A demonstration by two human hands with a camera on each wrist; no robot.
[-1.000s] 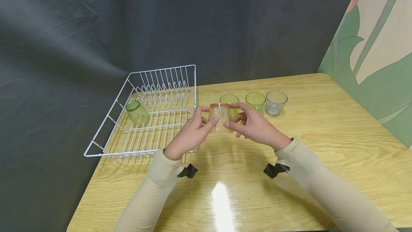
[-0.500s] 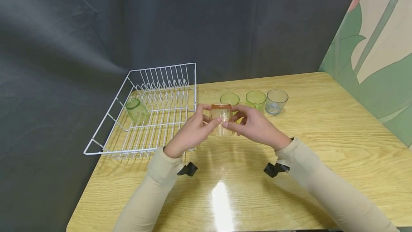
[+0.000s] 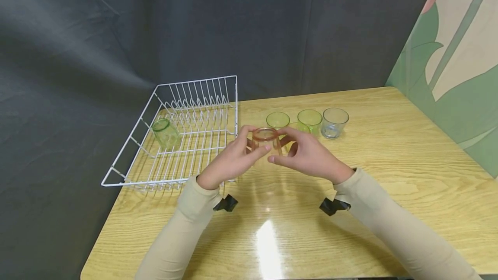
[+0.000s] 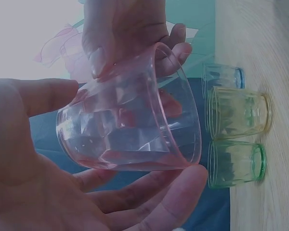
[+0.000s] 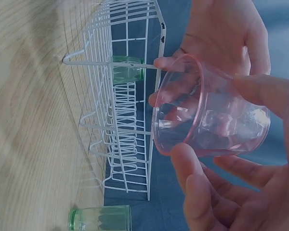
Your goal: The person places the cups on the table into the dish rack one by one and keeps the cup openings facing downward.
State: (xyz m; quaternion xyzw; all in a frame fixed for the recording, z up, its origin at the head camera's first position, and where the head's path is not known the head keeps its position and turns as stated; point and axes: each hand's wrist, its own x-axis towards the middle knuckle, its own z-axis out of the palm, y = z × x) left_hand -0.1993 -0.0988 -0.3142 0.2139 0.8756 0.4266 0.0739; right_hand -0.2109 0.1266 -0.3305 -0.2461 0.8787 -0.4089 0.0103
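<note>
A pink-orange transparent drinking glass (image 3: 266, 142) is held upside down above the table, its thick base up and its wide mouth down. My left hand (image 3: 232, 159) grips it from the left, thumb on the near side and fingers reaching round. From the right, my right hand (image 3: 307, 155) holds the same glass between thumb and index finger. In the left wrist view the faceted glass (image 4: 120, 125) shows between both hands. The right wrist view shows fingertips (image 5: 185, 154) at the rim of the glass (image 5: 221, 120).
A white wire dish rack (image 3: 148, 182) stands at the left, with an inverted green glass (image 3: 166, 135) inside. Beyond my hands stand several upright glasses, among them a yellow-green one (image 3: 309, 118) and a bluish clear one (image 3: 334, 123). A dark curtain (image 3: 268, 33) hangs behind the table.
The glass has tilted so that more of its base faces the head camera. My right thumb has shifted lower. Both hands stay in nearly the same place.
</note>
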